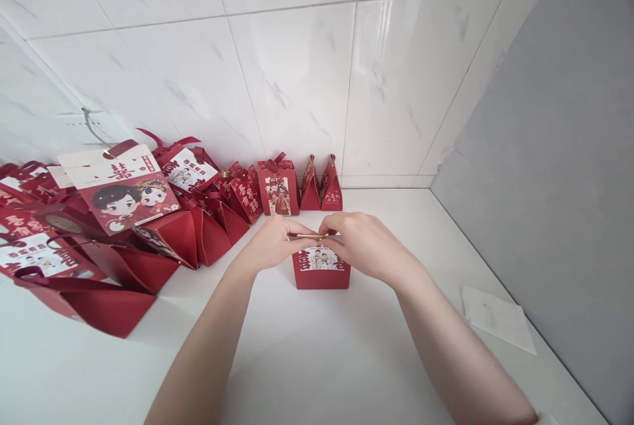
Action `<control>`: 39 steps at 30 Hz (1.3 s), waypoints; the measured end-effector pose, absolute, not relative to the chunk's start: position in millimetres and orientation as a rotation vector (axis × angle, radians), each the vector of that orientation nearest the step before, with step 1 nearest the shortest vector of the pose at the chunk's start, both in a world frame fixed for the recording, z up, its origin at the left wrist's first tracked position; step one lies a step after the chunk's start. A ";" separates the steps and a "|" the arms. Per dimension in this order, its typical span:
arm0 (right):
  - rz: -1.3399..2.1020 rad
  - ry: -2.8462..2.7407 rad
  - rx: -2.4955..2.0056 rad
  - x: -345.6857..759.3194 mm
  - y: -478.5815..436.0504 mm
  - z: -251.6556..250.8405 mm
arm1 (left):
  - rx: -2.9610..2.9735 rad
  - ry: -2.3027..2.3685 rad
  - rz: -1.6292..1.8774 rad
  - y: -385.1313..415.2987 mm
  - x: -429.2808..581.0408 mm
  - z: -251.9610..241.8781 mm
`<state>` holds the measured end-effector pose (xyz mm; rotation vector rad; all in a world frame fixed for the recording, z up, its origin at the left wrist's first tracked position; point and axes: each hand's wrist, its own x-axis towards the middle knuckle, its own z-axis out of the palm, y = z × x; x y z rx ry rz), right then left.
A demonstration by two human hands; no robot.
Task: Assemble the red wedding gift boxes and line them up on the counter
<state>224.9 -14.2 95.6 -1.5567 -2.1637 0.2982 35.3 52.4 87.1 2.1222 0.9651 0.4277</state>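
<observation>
A small red gift box point(321, 269) with a white picture label on its front stands on the white counter point(317, 359) in the middle of the view. My left hand point(275, 241) and my right hand point(357, 240) are both closed on the box's top edge, pinching its flaps together from either side. The fingertips of the two hands almost meet above the label. The top opening of the box is hidden under my fingers.
A heap of red gift boxes and bags point(113, 220) with ribbons fills the left side. Finished red boxes point(278, 189) and two pointed ones point(321, 185) stand along the tiled wall. A white paper sheet point(498, 317) lies at the right by the grey wall.
</observation>
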 end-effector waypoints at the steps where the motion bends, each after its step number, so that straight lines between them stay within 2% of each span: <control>1: 0.288 -2.158 -1.576 223.9 -15.0 96.6 | 2.125 0.961 0.420 52.3 35.2 87.1; 12: 0.011 -2.263 -1.696 214.8 -19.4 100.7 | 2.135 0.947 0.470 51.1 35.9 83.4; 22: 0.310 -2.180 -1.578 228.7 -10.2 98.2 | 2.121 0.930 0.439 54.4 35.8 81.9; 29: 0.351 -1.999 -1.621 254.9 13.5 77.5 | 2.140 1.132 0.759 76.2 32.6 64.5; 39: 0.517 -1.955 -1.533 272.7 20.7 71.9 | 2.133 1.108 0.768 75.8 20.5 79.2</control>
